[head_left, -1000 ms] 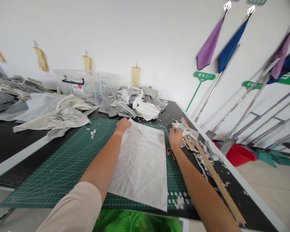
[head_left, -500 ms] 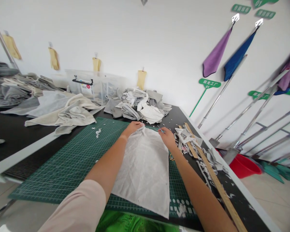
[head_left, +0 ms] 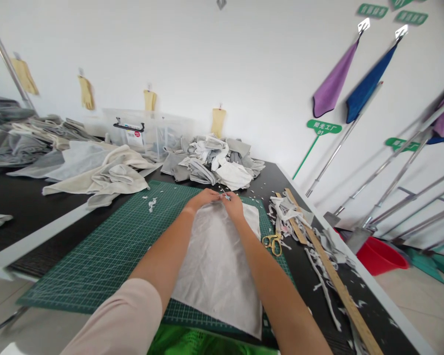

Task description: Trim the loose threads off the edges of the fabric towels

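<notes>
The left hand (head_left: pixel 204 199) and the right hand (head_left: pixel 233 205) were close together at the top edge of a thin white cloth (head_left: pixel 216 268). The cloth lay flat on a green cutting mat (head_left: pixel 79 276), near the mat's top right corner. The fingers (head_left: pixel 234 199) of both hands were bent and almost met. They seemed to pinch the cloth's edge, but I could not tell for sure how firm the hold was. A tiny shiny thing showed by the fingertips, too small to name.

Gold scissors (head_left: pixel 272 244) sat at about 4 o'clock from the hands, just past the mat's right edge on the black tabletop (head_left: pixel 303 281). A long wooden ruler (head_left: pixel 340 291) lay past them, among thin strips and scraps of cloth (head_left: pixel 290 209). At 12 o'clock, a heap of gray and white cloth (head_left: pixel 210 165) sat just past the mat. At 10 o'clock lay a big cream cloth (head_left: pixel 103 175), and behind it stood a clear plastic box (head_left: pixel 140 130). Yellow gloves (head_left: pixel 218 121) hung on the white wall. A red tub (head_left: pixel 379 256) sat on the floor at 3 o'clock.
</notes>
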Demonstrator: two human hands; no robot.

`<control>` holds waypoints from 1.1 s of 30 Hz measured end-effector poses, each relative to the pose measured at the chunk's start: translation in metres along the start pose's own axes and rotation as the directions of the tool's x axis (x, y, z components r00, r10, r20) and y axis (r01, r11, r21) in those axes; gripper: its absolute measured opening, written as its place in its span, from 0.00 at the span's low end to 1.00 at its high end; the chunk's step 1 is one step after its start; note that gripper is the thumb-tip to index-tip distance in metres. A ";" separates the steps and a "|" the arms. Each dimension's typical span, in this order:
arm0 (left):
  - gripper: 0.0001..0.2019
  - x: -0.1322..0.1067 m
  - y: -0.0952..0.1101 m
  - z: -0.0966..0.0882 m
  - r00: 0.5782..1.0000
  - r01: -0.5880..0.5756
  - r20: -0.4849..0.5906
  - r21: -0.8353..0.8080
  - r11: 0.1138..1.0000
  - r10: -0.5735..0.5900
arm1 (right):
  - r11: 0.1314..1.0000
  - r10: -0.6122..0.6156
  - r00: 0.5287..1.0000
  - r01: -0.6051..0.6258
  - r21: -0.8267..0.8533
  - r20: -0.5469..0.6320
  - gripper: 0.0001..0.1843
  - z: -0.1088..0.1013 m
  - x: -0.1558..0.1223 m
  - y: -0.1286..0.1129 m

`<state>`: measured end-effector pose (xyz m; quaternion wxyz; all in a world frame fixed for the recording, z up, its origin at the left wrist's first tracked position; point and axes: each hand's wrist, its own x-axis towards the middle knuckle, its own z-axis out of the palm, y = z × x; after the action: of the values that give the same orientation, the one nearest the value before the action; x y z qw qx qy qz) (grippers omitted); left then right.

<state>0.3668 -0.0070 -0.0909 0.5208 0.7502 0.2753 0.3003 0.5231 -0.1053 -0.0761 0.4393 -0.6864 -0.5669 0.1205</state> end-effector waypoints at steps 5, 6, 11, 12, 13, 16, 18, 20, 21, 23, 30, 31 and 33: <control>0.23 -0.014 0.017 -0.002 0.996 0.050 0.070 0.042 0.998 -0.053 | 1.000 -0.020 1.000 0.020 -0.012 0.005 0.15 -0.003 -0.005 0.013; 0.23 -0.016 0.020 -0.002 0.995 0.053 0.078 0.050 0.997 -0.057 | 1.000 -0.016 1.000 0.016 -0.019 0.000 0.15 -0.004 -0.005 0.014; 0.22 -0.016 0.020 -0.004 0.999 0.011 0.030 0.097 0.995 -0.014 | 0.999 0.037 0.998 -0.038 -0.014 -0.054 0.16 -0.009 -0.006 0.015; 0.22 -0.015 0.019 -0.004 1.000 0.000 0.010 0.102 0.995 -0.001 | 0.999 0.046 0.997 -0.046 -0.004 -0.063 0.17 -0.010 -0.006 0.015; 0.23 -0.014 0.017 -0.003 1.000 -0.008 -0.007 0.102 0.995 0.009 | 0.999 0.053 0.996 -0.052 0.006 -0.069 0.17 -0.010 -0.007 0.015; 0.23 -0.010 0.012 -0.003 1.000 -0.017 -0.021 0.097 0.995 0.019 | 0.998 0.052 0.996 -0.050 0.026 -0.071 0.18 -0.011 -0.007 0.016; 0.23 -0.009 0.009 -0.003 0.999 -0.034 -0.008 0.094 0.995 0.035 | 0.999 0.037 0.997 -0.036 0.024 -0.062 0.18 -0.010 -0.008 0.017; 0.22 -0.008 0.009 -0.003 0.998 -0.058 0.004 0.091 0.994 0.057 | 1.000 0.017 0.999 -0.016 0.013 -0.050 0.18 -0.009 -0.008 0.016; 0.22 -0.007 0.009 -0.002 0.998 -0.065 0.005 0.088 0.994 0.065 | 1.000 0.010 0.999 -0.009 0.007 -0.044 0.18 -0.008 -0.008 0.016; 0.22 -0.007 0.010 -0.001 0.998 -0.067 -0.008 0.073 0.995 0.068 | 1.000 0.009 0.999 -0.009 -0.006 -0.031 0.18 -0.008 -0.009 0.015; 0.23 -0.008 0.014 0.004 0.995 -0.022 -0.099 -0.034 0.999 0.019 | 0.999 0.037 0.999 -0.036 0.041 -0.032 0.21 -0.010 -0.013 0.011; 0.23 -0.009 0.014 0.005 0.995 -0.022 -0.098 -0.051 0.998 0.017 | 0.998 0.038 0.999 -0.037 0.049 -0.033 0.21 -0.010 -0.013 0.011; 0.23 -0.009 0.016 0.006 0.995 -0.019 -0.099 -0.078 0.997 0.012 | 0.997 0.041 0.999 -0.039 0.066 -0.026 0.22 -0.011 -0.013 0.012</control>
<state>0.3668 -0.0224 -0.0795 0.5334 0.7156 0.2827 0.3515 0.5336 -0.1215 -0.0827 0.4666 -0.6846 -0.5427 0.1385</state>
